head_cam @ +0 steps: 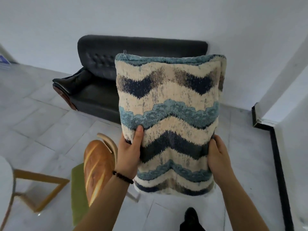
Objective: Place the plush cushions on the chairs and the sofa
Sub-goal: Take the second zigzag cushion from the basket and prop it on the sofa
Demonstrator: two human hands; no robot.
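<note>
Left hand (129, 157) and right hand (218, 157) clasp wavy-striped cushion (168, 114) before black sofa (93, 90).

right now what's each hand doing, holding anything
Left hand: closed on the left edge of the wave-patterned cushion.
Right hand: closed on the cushion's right edge.

Pale tiled floor (50, 117) carries my black leather sofa (93, 84) upper centre, a green-seated chair (78, 189) holding a bread-shaped cushion (97, 167) lower left.
</note>
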